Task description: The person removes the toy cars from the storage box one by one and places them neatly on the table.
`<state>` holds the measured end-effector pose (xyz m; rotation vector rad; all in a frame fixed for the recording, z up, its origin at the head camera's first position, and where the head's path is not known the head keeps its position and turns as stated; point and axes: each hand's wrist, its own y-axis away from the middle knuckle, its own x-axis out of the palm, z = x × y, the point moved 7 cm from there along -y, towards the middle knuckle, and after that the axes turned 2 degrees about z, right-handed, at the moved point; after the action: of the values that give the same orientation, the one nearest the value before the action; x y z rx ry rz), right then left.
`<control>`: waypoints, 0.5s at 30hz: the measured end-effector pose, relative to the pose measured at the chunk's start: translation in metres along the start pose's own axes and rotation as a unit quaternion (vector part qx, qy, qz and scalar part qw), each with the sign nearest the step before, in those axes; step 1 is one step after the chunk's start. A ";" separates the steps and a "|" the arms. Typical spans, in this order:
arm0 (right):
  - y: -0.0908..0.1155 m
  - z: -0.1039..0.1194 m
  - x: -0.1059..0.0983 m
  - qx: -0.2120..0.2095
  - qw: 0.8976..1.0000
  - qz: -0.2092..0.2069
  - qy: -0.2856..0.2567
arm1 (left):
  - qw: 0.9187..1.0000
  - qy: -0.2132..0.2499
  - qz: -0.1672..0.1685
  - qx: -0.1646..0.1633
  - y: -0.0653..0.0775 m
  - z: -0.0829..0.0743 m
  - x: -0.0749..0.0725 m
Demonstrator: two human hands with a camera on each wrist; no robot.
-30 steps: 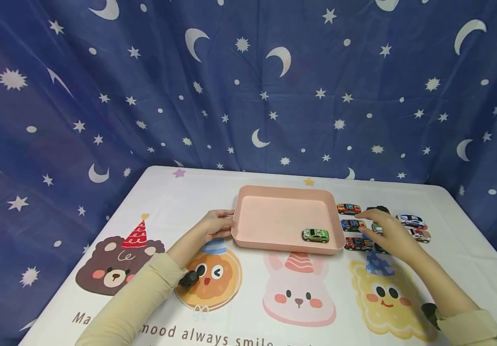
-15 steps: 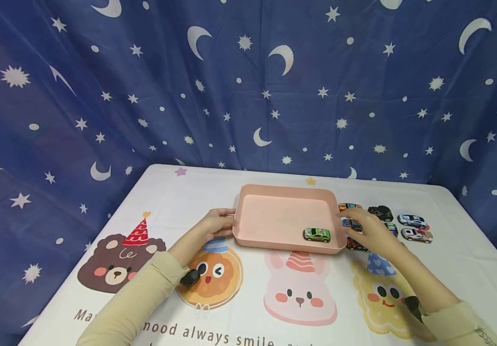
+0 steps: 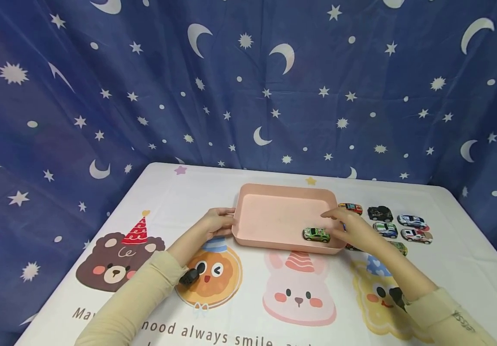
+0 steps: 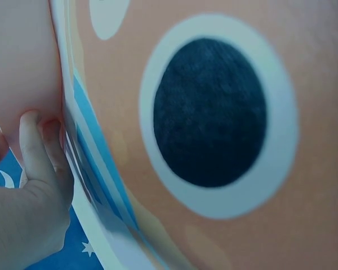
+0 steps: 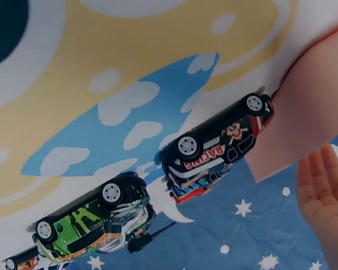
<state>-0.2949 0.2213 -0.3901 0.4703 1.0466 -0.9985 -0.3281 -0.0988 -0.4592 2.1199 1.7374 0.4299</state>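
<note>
A pink rectangular tray [image 3: 274,244] sits on the table, holding a green toy car [image 3: 316,234] in its front right corner. At the tray's left end my left hand [image 3: 215,225] grips the wall; in the left wrist view its bent fingers [image 4: 31,140] press the pink side. My right hand [image 3: 354,230] reaches over the tray's right wall with its fingers apart, close to the green car. I see nothing held between them. In the right wrist view this hand [image 5: 325,197] shows fairly straight fingers, thumb hidden. Below it stands a black-and-red toy car [image 5: 214,149].
Several toy cars stand right of the tray, among them a red-orange one [image 3: 350,208], a black one [image 3: 380,213], a white-green one [image 3: 385,229] and two white ones, partly beside my right forearm. A starry blue curtain [image 3: 248,96] hangs behind the table.
My right hand has moved left from above the cars to over the tray's right side, uncovering the black and white-green cars. The left hand and the tray stay in place.
</note>
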 end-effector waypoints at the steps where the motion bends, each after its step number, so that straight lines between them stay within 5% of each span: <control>1: -0.001 0.000 0.001 -0.001 1.000 0.003 -0.007 | 1.000 -0.001 -0.002 0.000 0.001 0.000 -0.001; 15: -0.013 0.008 0.021 -0.029 0.999 0.037 0.004 | 1.000 -0.011 -0.003 -0.006 0.000 -0.001 -0.002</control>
<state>-0.2992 0.1997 -0.4039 0.4614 1.0551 -0.8986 -0.3288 -0.1003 -0.4582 2.1020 1.7250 0.4113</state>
